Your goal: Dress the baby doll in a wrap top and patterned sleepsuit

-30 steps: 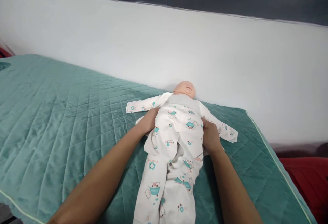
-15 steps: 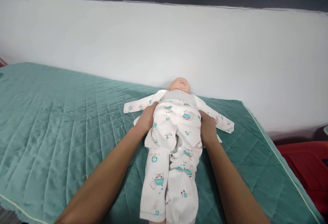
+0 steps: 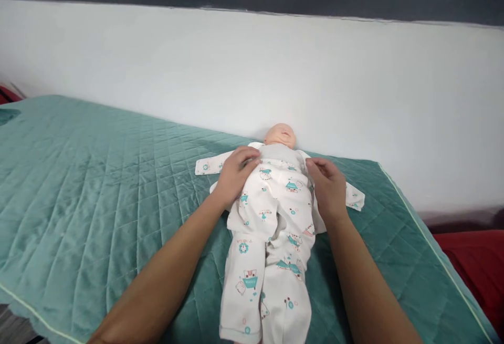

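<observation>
A baby doll (image 3: 281,135) lies on its back, its head by the wall. It wears printed white pants (image 3: 271,239) pulled high over a grey-white top, and beneath it a printed white shirt (image 3: 208,165) has its sleeves spread to both sides. At the left end of the waistband, my left hand (image 3: 238,173) rests with fingers stretched loosely over the edge and thumb apart. My right hand (image 3: 329,186) is beside the waistband's right end, fingers loosely bent and nothing visible in them. It covers much of the right sleeve.
A green quilted cover (image 3: 118,186) lies under the doll and spreads far to the left. Behind is a white wall (image 3: 252,65) with a dark band on top. Something red (image 3: 472,260) stands beyond the right edge.
Both hands have come off the sides of the pants and moved up toward the waistband, their fingers now more visible. The view has shifted slightly; the doll lies as before.
</observation>
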A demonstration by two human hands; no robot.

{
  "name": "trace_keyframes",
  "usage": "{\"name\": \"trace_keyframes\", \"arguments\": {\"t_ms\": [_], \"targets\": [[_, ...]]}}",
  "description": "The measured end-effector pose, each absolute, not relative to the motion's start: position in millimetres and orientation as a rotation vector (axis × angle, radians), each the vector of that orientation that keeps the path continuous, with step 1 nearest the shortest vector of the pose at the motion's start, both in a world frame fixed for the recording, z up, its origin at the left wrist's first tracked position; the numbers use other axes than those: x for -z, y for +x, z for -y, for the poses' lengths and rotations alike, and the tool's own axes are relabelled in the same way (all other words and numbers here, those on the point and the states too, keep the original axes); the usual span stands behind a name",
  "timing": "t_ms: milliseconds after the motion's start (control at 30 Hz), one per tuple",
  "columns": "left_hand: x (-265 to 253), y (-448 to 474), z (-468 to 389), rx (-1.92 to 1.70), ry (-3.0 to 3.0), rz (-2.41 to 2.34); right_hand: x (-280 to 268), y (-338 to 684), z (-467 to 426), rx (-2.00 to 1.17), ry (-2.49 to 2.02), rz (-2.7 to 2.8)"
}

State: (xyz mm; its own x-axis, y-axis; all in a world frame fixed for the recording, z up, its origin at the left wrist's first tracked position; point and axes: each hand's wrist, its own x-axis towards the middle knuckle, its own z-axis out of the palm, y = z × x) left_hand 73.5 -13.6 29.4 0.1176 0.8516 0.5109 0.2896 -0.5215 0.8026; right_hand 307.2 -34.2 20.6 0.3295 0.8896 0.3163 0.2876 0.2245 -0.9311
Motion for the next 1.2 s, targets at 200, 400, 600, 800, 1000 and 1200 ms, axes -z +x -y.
{"name": "trace_keyframes", "arguments": {"t_ms": [200, 400, 600, 800, 1000, 1200], "targets": [[-38, 78, 13, -1.125, 2.018, -0.871, -22, 305, 28, -0.649, -1.166, 1.567], [-44, 79, -1, -1.015, 1.94, -0.921, -30, 313, 27, -0.644, -1.259, 1.826], [-59, 85, -18, -0.907, 1.86, -1.12, -39, 305, 7, -0.506, -1.228, 1.958], [-46, 103, -53, -0.921, 1.851, -1.311, -38, 307, -18, -0.476, -1.467, 1.796], [-34, 106, -47, -1.005, 1.857, -1.275, -30, 312, -31, -0.48, -1.493, 1.705], [-48, 88, -23, -0.915, 1.971, -1.152, -21, 319, -17, -0.385, -1.314, 1.714]]}}
